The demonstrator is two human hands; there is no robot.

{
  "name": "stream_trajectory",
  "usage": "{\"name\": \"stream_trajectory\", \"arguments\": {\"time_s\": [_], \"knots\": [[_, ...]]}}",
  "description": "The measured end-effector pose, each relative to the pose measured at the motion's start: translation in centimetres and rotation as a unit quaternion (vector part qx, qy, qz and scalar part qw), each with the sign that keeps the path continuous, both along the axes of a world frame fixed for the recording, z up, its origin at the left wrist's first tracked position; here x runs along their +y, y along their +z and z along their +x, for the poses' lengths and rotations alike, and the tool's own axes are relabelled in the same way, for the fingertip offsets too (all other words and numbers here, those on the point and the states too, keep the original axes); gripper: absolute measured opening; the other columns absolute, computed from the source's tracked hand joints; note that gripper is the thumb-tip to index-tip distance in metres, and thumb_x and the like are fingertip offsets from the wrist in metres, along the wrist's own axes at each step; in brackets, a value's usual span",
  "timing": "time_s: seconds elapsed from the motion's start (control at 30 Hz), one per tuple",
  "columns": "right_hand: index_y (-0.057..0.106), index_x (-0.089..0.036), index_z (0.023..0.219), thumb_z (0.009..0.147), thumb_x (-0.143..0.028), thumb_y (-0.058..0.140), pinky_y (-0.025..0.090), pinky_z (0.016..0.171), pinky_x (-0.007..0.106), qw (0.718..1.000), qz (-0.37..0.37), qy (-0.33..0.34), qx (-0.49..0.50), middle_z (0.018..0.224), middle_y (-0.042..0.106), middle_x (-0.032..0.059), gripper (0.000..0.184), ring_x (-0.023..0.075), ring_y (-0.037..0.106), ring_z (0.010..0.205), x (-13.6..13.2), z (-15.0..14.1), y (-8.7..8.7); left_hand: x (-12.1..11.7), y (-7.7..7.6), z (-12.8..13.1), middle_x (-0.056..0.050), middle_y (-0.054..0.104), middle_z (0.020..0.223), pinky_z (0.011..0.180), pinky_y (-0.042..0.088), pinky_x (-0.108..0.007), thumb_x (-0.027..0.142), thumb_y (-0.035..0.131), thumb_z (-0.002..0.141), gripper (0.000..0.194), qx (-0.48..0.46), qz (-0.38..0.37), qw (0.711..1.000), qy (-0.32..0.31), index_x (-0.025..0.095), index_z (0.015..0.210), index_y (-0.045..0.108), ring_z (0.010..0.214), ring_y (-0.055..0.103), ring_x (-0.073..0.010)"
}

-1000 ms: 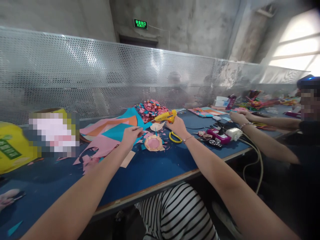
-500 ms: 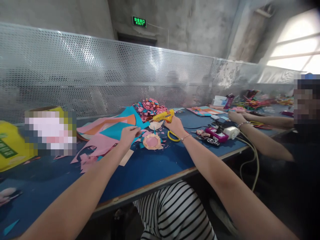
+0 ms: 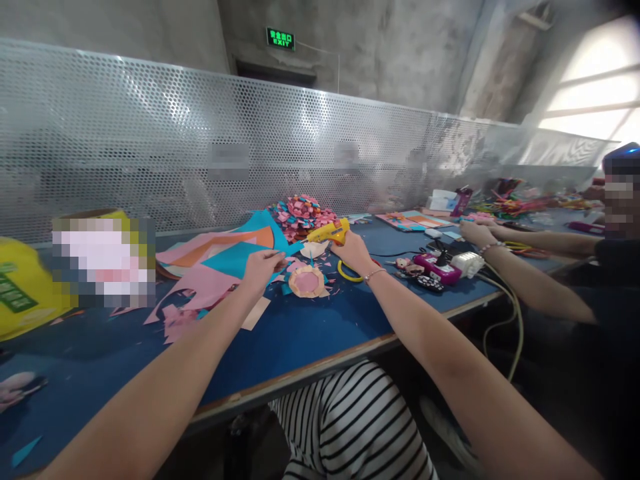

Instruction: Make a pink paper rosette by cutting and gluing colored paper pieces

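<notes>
Right hand [image 3: 353,253] wraps fingers round yellow glue gun [image 3: 324,233]; left hand [image 3: 261,269] fingers pinch small blue piece [image 3: 295,248] near nozzle [image 3: 303,241], over counter [image 3: 310,333].

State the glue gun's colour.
Yellow; the glue gun in the right hand shows best in the head view.

My left forearm [image 3: 183,363] rises from the lower left of the frame; my left hand [image 3: 263,269] sits near the centre, fingertips pinched together. My right forearm [image 3: 435,340] slants up from the lower right, and my right hand [image 3: 353,253], slightly higher, is curled in a grip.
</notes>
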State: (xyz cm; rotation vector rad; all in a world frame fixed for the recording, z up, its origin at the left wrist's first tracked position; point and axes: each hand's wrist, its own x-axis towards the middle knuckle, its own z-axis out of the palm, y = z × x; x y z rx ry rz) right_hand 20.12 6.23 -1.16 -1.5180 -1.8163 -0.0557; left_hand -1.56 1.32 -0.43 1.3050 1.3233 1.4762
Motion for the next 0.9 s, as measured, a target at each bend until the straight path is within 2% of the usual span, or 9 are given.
{"name": "stream_trajectory", "arguments": {"time_s": [0.57,0.9], "knots": [[0.056,-0.016,0.099,0.075,-0.027,0.049,0.045,0.07,0.026,1.0,-0.013,0.023,0.015,0.093,0.066,0.0092,0.027,0.0214,0.062,0.086,-0.3,0.0,0.6,0.1,0.1,-0.2,-0.003,0.061,0.052,0.059,0.047,-0.029,0.033,0.073,0.045,0.024,-0.028,-0.005,1.0,0.005,0.015,0.056,0.064,0.052,0.056,-0.013],[0.057,-0.013,0.094,0.076,-0.029,0.049,0.046,0.069,0.029,1.0,-0.028,0.002,-0.011,0.093,0.066,0.0134,0.026,0.0255,0.063,0.086,-0.5,-0.1,0.7,0.7,0.2,-0.9,-0.002,0.061,0.054,0.059,0.047,-0.026,0.032,0.072,0.047,0.022,-0.043,-0.003,0.999,0.01,0.014,0.058,0.064,0.054,0.056,-0.0117]]}}
